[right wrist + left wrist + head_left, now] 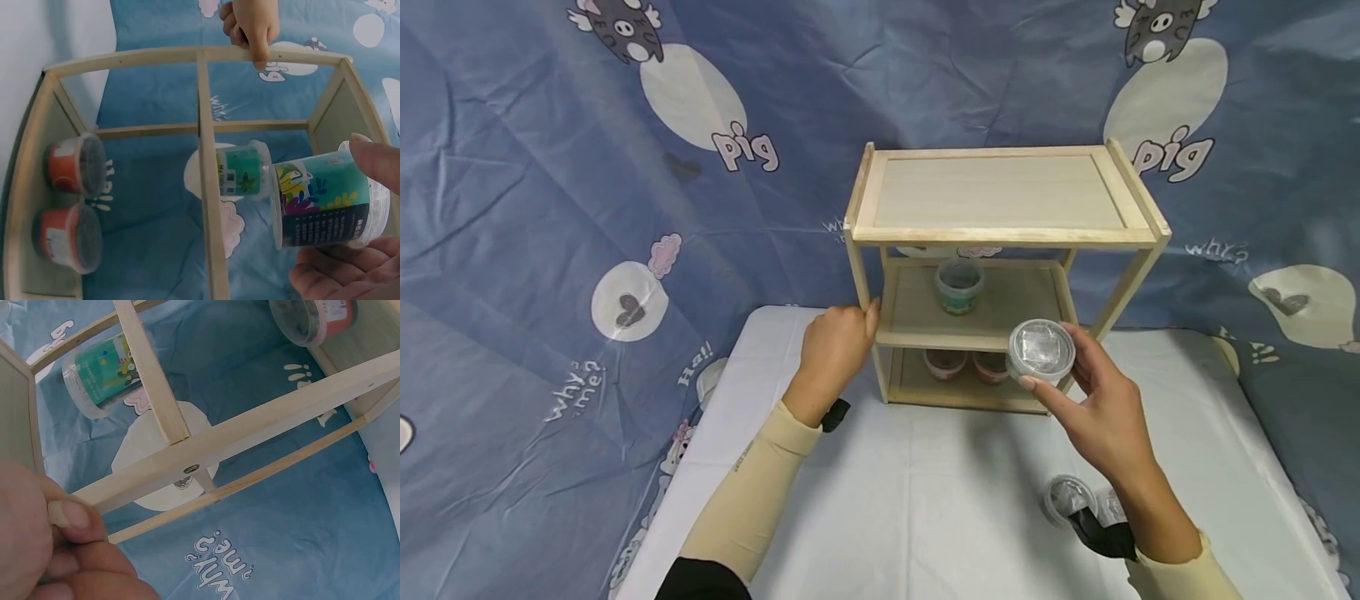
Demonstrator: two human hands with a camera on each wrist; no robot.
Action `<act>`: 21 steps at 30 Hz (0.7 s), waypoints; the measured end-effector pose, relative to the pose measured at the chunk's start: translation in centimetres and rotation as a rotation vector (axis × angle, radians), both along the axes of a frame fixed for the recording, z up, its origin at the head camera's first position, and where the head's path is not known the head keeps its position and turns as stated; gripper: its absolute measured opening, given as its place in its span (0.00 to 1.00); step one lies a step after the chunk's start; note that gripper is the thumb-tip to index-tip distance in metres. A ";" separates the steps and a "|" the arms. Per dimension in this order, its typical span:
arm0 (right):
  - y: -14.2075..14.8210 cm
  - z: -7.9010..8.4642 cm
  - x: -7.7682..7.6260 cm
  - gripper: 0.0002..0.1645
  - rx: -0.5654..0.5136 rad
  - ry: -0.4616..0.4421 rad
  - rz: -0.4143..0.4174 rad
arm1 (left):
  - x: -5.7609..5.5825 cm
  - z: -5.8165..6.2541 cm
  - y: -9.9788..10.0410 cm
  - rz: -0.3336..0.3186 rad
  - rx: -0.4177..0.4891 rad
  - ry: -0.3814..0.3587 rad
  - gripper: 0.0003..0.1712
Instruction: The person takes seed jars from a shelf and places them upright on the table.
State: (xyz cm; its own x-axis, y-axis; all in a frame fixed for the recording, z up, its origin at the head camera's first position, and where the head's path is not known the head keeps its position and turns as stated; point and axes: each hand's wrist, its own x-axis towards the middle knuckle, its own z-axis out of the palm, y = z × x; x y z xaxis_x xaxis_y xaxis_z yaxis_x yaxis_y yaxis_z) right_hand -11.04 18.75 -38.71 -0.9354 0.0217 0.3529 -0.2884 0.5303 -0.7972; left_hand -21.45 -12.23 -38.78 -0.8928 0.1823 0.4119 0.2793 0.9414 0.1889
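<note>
My left hand (pixel 835 358) grips the left front post (pixel 857 271) of a small wooden shelf rack (pixel 992 192); in the left wrist view its fingers are curled at that post. With fingers and thumb, my right hand (pixel 1108 417) holds a clear plastic tub (pixel 1042 350) in front of the rack's right side. The tub has a lid and, in the right wrist view, a teal label (pixel 322 187). A similar teal-labelled tub (pixel 959 287) stands on the middle shelf. Two red-labelled tubs (pixel 76 164) sit on the bottom shelf, partly hidden in the head view by the shelf above.
Two more clear-lidded containers (pixel 1067 498) are on the white tablecloth (pixel 865 500) near my right wrist, partly covered by its black strap (pixel 1101 535). Behind the rack hangs a blue patterned cloth (pixel 820 100). The rack's top board holds nothing visible.
</note>
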 end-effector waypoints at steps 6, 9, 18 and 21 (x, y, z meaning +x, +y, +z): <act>-0.1 -0.9 1.1 0.45 0.037 -0.020 0.025 | 0.0 0.1 -0.1 -0.006 -0.002 0.000 0.36; 0.0 -1.4 1.4 0.45 0.033 -0.021 0.033 | 0.0 0.1 -0.1 -0.007 -0.004 0.002 0.36; 0.0 -2.8 2.5 0.45 0.023 -0.049 0.044 | 0.0 0.1 0.1 -0.001 -0.011 -0.005 0.36; 0.1 -3.1 2.8 0.46 0.024 -0.042 0.067 | 0.0 0.2 0.1 0.002 -0.018 -0.005 0.37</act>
State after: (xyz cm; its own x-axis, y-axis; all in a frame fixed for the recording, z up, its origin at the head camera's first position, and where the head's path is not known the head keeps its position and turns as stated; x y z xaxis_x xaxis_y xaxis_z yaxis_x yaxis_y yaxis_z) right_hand -8.25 18.87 -41.77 -0.9484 -0.0497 0.3133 -0.2909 0.5298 -0.7966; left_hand -21.41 -12.12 -38.60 -0.8951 0.1876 0.4044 0.2764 0.9453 0.1732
